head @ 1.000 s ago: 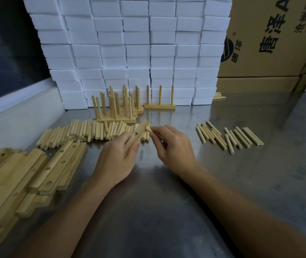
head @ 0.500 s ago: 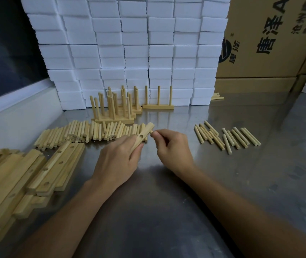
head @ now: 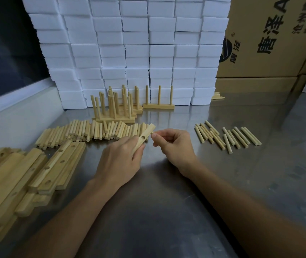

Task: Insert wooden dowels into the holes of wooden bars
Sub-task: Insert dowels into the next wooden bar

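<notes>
White foam blocks (head: 130,43) are stacked high like a wall at the back of the shiny metal table (head: 260,174). Brown cardboard boxes (head: 269,43) stand beside them.

head cam | faces forward-down | close over metal table (head: 167,211)

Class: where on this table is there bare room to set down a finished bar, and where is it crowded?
Free: the metal between the loose dowels and the cardboard box, and the near table between the forearms. Crowded: the left side, with stacked bars, the dowel pile and finished racks.
</notes>
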{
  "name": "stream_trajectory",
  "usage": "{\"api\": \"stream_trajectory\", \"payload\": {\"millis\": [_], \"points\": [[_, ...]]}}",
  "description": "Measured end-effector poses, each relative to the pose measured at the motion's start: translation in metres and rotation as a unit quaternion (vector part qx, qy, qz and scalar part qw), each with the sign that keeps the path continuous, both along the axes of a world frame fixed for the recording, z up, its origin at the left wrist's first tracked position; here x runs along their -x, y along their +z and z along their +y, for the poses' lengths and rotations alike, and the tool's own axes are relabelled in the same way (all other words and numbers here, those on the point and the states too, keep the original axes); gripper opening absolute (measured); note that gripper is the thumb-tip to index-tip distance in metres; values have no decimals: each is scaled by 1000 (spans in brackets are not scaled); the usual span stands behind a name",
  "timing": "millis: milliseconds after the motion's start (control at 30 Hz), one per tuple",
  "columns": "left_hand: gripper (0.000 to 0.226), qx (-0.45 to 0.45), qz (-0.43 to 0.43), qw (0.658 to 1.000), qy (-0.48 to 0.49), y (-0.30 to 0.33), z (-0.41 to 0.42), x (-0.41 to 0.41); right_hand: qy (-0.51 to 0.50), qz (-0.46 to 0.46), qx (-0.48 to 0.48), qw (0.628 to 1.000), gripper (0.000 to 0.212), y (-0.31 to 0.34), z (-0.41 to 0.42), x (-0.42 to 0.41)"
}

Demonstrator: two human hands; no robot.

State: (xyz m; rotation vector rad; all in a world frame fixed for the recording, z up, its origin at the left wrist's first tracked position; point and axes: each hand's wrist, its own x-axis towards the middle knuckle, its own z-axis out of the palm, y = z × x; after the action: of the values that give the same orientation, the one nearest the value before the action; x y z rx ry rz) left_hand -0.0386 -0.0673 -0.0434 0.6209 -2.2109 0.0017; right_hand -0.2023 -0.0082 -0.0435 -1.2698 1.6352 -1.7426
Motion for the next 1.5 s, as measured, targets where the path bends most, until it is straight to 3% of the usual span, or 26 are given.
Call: {"api": "stream_trajectory", "payload": {"millis": [133,367,500,567,700,933,1100,1233,1367,1500], "points": [[10,0,-7,1000,-4,-1,1,0,19,-24,-14,999,27,0,1,0],[11,-41,19,999,-6,-3,0,1,-6,-25,1,1000,15,1,1,-2],[12,-130,41,991,14,-5,-4,3,20,-55,15,998,9,4,2,-2],[17,-192,54,980,20,-6,-7,4,56,-77,16,995,17,6,3,-2],[21,-270,64,960,20,-5,-12,4,56,-56,19,997,13,5,3,-5],[31,-431,38,901,-16,0,-5,7,12,87,79,993,8,0,0,-7],[16,-559,95,818,-95,10,-5,1,2,141,97,985,13,-1,-1,-11],[18,-585,125,795,-105,11,0,6,25,156,107,982,18,-1,-2,-13],[23,-601,195,771,-81,10,-4,10,41,185,59,980,34,-4,-2,-15],[25,-645,262,712,-97,10,-9,8,43,233,21,971,28,-4,-2,-18]]}}
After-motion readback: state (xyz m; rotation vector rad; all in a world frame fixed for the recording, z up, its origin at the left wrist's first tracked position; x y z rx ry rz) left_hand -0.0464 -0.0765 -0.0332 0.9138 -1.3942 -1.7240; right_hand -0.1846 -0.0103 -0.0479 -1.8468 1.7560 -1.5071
